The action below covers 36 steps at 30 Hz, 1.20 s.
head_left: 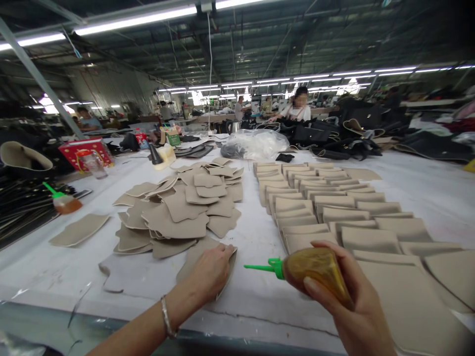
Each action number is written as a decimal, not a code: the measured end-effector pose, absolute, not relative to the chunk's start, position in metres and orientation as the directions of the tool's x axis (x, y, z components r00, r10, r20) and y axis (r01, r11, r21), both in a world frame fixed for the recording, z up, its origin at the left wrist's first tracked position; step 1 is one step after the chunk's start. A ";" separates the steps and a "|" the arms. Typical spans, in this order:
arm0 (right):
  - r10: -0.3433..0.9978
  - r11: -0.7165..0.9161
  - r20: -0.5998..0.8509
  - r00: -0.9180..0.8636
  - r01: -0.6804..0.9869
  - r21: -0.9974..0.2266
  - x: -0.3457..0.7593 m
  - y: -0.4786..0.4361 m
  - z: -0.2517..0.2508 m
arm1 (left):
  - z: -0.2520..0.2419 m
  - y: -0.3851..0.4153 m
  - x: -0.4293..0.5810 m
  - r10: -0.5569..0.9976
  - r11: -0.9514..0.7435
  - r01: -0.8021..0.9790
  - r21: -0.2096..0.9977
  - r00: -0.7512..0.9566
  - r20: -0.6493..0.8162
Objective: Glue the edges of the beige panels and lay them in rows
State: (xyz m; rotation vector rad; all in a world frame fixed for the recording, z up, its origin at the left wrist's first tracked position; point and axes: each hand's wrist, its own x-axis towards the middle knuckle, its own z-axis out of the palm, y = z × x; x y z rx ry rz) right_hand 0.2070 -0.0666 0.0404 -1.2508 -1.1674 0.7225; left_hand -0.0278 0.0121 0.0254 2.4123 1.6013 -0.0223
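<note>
My right hand (pixel 352 301) is wrapped round a squeeze bottle (pixel 311 272) of amber liquid. Its thin green nozzle (pixel 260 268) points left, held above the white table surface. Just left of the nozzle tip, my left hand (pixel 213 269) has its fingers closed on the upper right edge of a beige sheet piece (pixel 191 257), which looks bent or doubled there. Part of that piece is hidden under the hand. Behind it lies a loose heap of similar beige pieces (pixel 178 212). Rows of overlapping beige pieces (pixel 322 212) spread over the table's right side.
A single beige piece (pixel 79 230) lies at the left, near a second green-tipped bottle (pixel 67 202). Farther back are a red box (pixel 89 151), a clear plastic bag (pixel 256 143) and black bags (pixel 315 133). A co-worker (pixel 299 106) is beyond the table.
</note>
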 end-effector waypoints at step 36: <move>0.877 0.457 0.459 -0.141 0.539 -0.708 0.187 -0.015 0.021 | 0.019 0.003 -0.041 0.897 -0.361 0.858 0.364 0.427 -0.117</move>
